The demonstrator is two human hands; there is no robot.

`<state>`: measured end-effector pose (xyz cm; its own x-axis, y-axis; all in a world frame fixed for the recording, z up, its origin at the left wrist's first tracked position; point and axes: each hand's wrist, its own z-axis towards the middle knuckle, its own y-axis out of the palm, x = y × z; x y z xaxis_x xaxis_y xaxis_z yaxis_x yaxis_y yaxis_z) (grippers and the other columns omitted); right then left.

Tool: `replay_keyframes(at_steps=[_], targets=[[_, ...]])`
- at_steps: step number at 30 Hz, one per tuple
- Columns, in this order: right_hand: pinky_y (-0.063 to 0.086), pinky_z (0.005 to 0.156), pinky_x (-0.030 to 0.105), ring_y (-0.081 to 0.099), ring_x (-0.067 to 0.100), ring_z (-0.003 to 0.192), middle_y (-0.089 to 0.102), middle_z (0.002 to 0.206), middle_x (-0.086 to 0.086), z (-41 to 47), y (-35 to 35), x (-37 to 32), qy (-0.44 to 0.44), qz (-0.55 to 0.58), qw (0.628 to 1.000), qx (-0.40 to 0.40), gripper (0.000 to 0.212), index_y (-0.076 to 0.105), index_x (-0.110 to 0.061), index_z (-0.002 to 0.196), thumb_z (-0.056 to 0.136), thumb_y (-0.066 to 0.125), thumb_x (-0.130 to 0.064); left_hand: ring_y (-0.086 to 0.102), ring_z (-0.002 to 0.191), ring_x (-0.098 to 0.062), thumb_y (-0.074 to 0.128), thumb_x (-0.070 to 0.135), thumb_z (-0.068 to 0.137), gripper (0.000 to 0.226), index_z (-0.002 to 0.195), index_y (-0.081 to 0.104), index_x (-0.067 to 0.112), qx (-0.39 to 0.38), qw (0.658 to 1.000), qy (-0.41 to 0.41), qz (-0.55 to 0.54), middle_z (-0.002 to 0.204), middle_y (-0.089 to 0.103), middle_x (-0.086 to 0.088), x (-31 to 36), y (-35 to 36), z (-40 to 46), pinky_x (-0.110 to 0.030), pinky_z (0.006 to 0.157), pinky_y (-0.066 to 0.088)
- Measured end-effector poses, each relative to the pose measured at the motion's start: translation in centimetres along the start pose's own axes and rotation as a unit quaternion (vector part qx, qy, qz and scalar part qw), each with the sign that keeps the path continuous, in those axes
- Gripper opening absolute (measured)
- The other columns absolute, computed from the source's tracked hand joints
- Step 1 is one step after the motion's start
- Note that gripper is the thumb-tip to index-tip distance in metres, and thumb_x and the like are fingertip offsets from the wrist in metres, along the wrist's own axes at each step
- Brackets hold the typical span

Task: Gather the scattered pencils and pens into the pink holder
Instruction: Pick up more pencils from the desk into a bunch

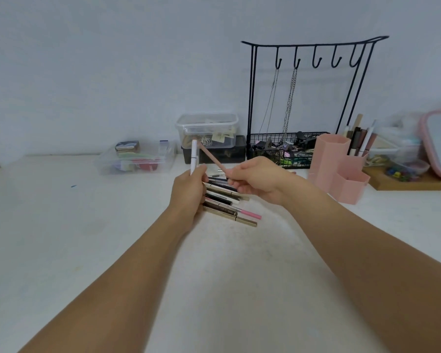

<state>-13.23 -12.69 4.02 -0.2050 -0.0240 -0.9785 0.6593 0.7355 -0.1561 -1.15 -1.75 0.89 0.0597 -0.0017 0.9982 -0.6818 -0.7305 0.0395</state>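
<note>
Pencils and pens [228, 200] lie in a loose pile at the middle of the white surface [61, 225], their long axes running roughly side to side and tipping a little down toward the right; a pink-ended one and a gold one sit at the near edge of the pile. The left hand [189, 192] rests against the pile's left end, its fingers closed around a white pen [194, 156] that stands nearly upright, top end toward the far wall. The right hand [255, 179] hovers just above the pile, its fingers pinching the lower end of a slim pink pencil [211, 159] whose long axis slants up and to the left, so its far end comes close to the top of the white pen.

To the right, near the right hand, stands the pink holder [336, 169], made of hexagonal compartments; the tall rear one on the right already holds several upright pens. Behind it stands a black wire jewellery stand [313, 52] with chains hanging from its hooks over a mesh tray of small items. Clear plastic boxes [206, 128] sit along the back edge against a plain pale wall. At the far right, a pink-framed mirror [438, 143] leans above a wooden board.
</note>
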Motion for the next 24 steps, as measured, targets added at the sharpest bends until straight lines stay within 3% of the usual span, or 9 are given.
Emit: replay_keyframes(at_steps=[3, 6, 9, 12, 14, 16, 18, 21, 24], targets=[[0.055, 0.061, 0.017, 0.060, 0.009, 0.063, 0.066, 0.076, 0.007, -0.7, 1.4, -0.5, 0.007, 0.117, 0.990, -0.079, 0.012, 0.069, 0.002, 0.098, 0.096, 0.064, -0.009, 0.028, 0.038, -0.008, 0.064, 0.050, 0.093, 0.035, 0.092, 0.064, 0.015, -0.008, 0.996, 0.008, -0.083, 0.050, 0.034, 0.006, 0.4, 0.0, -0.3, -0.021, 0.035, 0.024], [0.051, 0.060, 0.018, 0.059, 0.008, 0.062, 0.066, 0.075, 0.005, -1.1, 2.9, -0.4, -0.001, 0.104, 0.987, -0.122, 0.011, 0.068, -0.005, 0.091, 0.096, 0.065, -0.014, 0.043, 0.042, -0.011, 0.075, 0.052, 0.084, 0.047, 0.104, 0.068, 0.010, -0.006, 0.994, 0.033, -0.106, 0.053, 0.048, 0.002, 0.3, 0.1, -0.3, -0.022, 0.040, 0.033], [0.046, 0.053, 0.018, 0.057, 0.011, 0.061, 0.064, 0.074, 0.008, -1.0, 3.8, 0.0, -0.044, 0.009, 0.992, -0.114, 0.013, 0.067, -0.003, 0.084, 0.095, 0.065, -0.010, 0.048, 0.046, -0.017, 0.076, 0.041, 0.088, 0.033, 0.087, 0.060, 0.012, -0.008, 0.994, 0.044, -0.103, 0.055, 0.053, -0.001, 0.2, 0.1, -0.2, -0.029, 0.050, 0.038], [0.043, 0.052, 0.021, 0.054, 0.018, 0.063, 0.064, 0.076, 0.014, -0.9, 3.8, 0.3, -0.093, -0.135, 0.984, -0.071, 0.021, 0.070, 0.006, 0.090, 0.094, 0.067, -0.014, 0.050, 0.049, -0.017, 0.065, 0.036, 0.097, 0.032, 0.076, 0.052, 0.015, 0.008, 0.997, 0.047, -0.052, 0.058, 0.053, -0.001, 0.0, 0.1, 0.2, -0.026, 0.047, 0.039], [0.042, 0.049, 0.020, 0.056, 0.017, 0.060, 0.067, 0.071, 0.015, -1.0, 3.5, 0.1, -0.119, -0.217, 0.968, -0.050, 0.015, 0.074, 0.001, 0.092, 0.090, 0.071, -0.014, 0.049, 0.048, -0.015, 0.057, 0.040, 0.101, 0.037, 0.076, 0.050, 0.014, 0.011, 0.998, 0.053, -0.016, 0.058, 0.052, 0.000, -0.2, 0.0, 0.4, -0.024, 0.043, 0.038], [0.043, 0.050, 0.018, 0.057, 0.011, 0.055, 0.067, 0.061, 0.003, -1.1, 3.1, -0.3, -0.134, -0.290, 0.947, -0.042, 0.005, 0.076, -0.006, 0.084, 0.084, 0.076, -0.011, 0.050, 0.046, -0.016, 0.051, 0.042, 0.104, 0.038, 0.078, 0.049, 0.014, 0.013, 0.998, 0.055, -0.016, 0.059, 0.053, -0.002, -0.2, -0.1, 0.5, -0.023, 0.040, 0.036], [0.044, 0.055, 0.020, 0.053, 0.003, 0.051, 0.062, 0.055, -0.009, -1.1, 2.6, -0.8, -0.138, -0.377, 0.915, -0.044, 0.008, 0.077, -0.013, 0.078, 0.079, 0.082, -0.018, 0.053, 0.046, -0.016, 0.047, 0.043, 0.106, 0.037, 0.082, 0.049, 0.015, 0.025, 0.998, 0.047, -0.039, 0.057, 0.054, -0.001, -0.1, -0.4, 0.7, -0.022, 0.039, 0.037], [0.054, 0.067, 0.032, 0.064, 0.015, 0.068, 0.073, 0.073, 0.001, -1.4, 2.4, -1.1, -0.122, -0.474, 0.869, -0.068, 0.020, 0.077, -0.014, 0.077, 0.074, 0.087, -0.031, 0.042, 0.042, -0.013, 0.048, 0.040, 0.106, 0.035, 0.079, 0.046, 0.017, 0.041, 0.996, 0.039, -0.076, 0.051, 0.044, 0.004, 0.1, -0.9, 1.1, -0.020, 0.036, 0.030], [0.059, 0.079, 0.038, 0.071, 0.023, 0.085, 0.077, 0.086, 0.005, -1.7, 2.7, -1.0, -0.105, -0.510, 0.849, -0.090, 0.020, 0.079, -0.013, 0.080, 0.074, 0.087, -0.031, 0.032, 0.036, -0.008, 0.055, 0.040, 0.102, 0.035, 0.075, 0.045, 0.019, 0.062, 0.996, 0.017, -0.065, 0.047, 0.038, 0.008, 0.2, -1.4, 1.4, -0.017, 0.035, 0.023]])
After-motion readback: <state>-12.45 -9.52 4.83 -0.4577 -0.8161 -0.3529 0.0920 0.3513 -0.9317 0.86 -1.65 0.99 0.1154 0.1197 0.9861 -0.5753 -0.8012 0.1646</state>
